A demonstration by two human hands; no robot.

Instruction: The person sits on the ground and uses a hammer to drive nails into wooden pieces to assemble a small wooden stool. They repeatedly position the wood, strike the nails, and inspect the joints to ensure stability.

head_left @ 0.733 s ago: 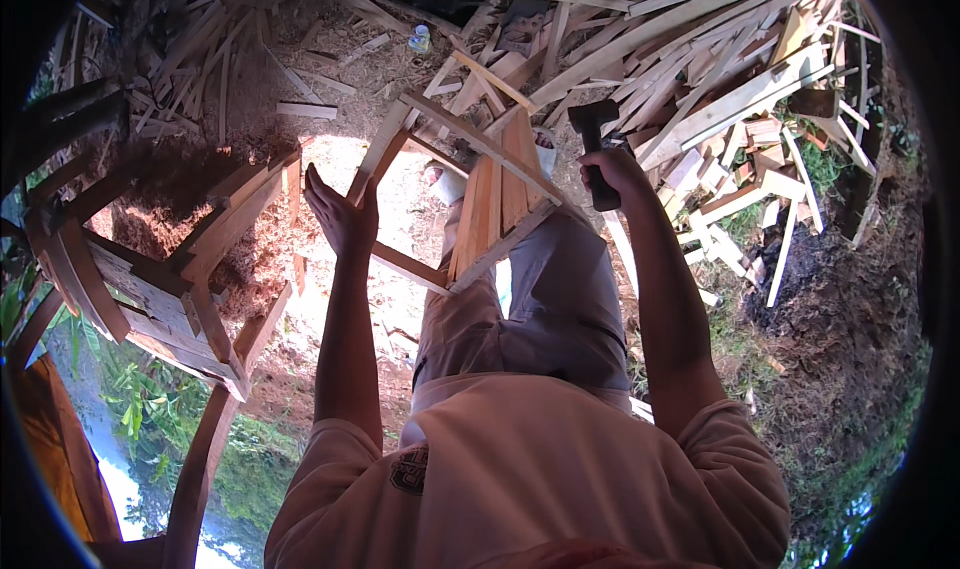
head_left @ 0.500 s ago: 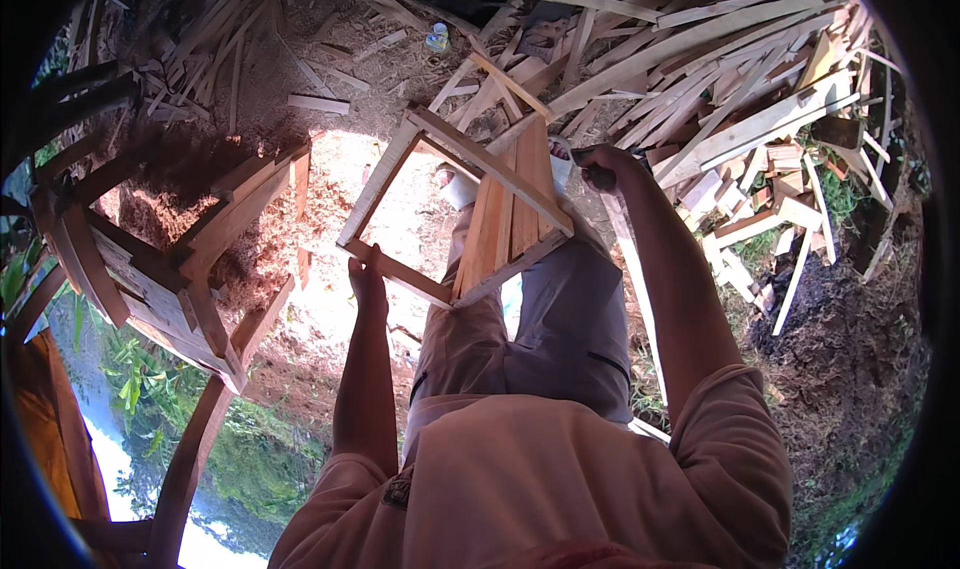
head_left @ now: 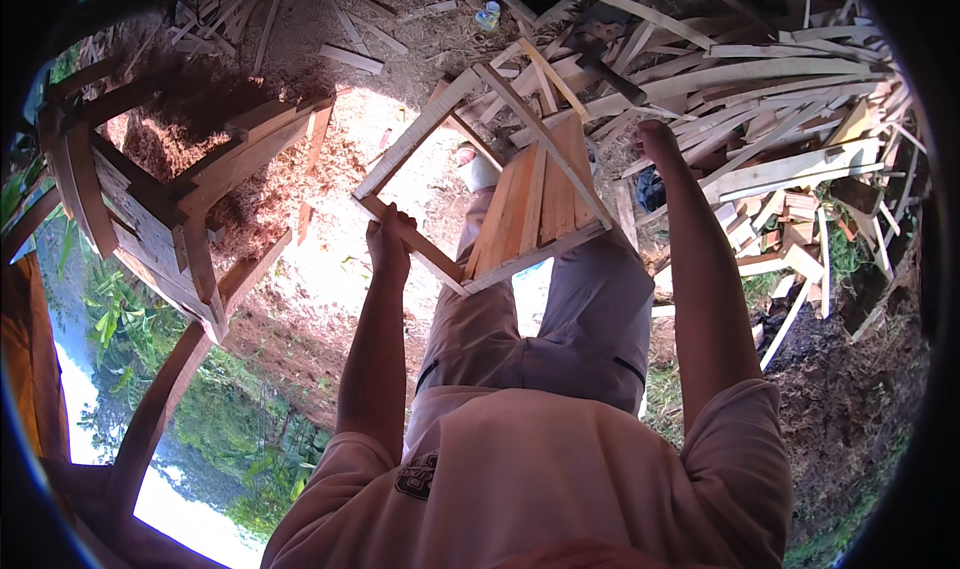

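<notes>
A square frame of pale wooden battens (head_left: 535, 264), partly filled with several slats (head_left: 520, 204), leans across my thighs at a tilt. My left hand (head_left: 390, 239) is closed round its near-left batten, close to the left corner. To the right of the frame is my right hand (head_left: 657, 141), raised and apart from the wood. Its fingers are mostly hidden, and nothing shows in it. Just beyond that hand, over the scraps, is a dark tool (head_left: 615, 77) that looks like a hammer, its thick handle end toward me.
Long offcuts and thin strips (head_left: 770, 74) are heaped at the far right, with short blocks (head_left: 800, 214) nearer. Another wooden structure (head_left: 160, 254) stands at the left. A small tin (head_left: 487, 16) sits on the far ground. Sawdust and shavings (head_left: 330, 194) cover the floor.
My right hand has moved right, off the dark tool it seemed to hold; the tool now shows beyond it. My left hand still grips the frame, which sits slightly farther right in view.
</notes>
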